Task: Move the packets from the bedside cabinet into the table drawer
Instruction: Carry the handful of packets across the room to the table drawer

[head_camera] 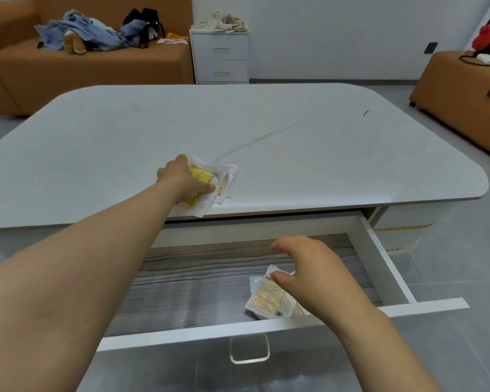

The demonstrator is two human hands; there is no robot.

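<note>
Head view: nearest is the open drawer, pulled well out from under the worktop, so its wood-grain floor is free to take things from above. The right hand hangs inside it over the gold packets, which lie flat on the drawer floor near the front right corner. Its fingers arch loosely and stand clear of the packets; only the thumb tip touches their upper edge, so this hand looks released rather than gripping, probably setting them down. Part of the packets is hidden under the palm.

Farther out, the left hand clamps the yellow packet stack against the worktop, right at its near edge above the drawer. The thumb lies on top and the other fingers curl round the far side, which keeps the slippery stack together as a staging supply for the drawer.

Against the far wall stands the bedside cabinet, with a pile of packets on top, so by my judgement more trips remain.
</note>
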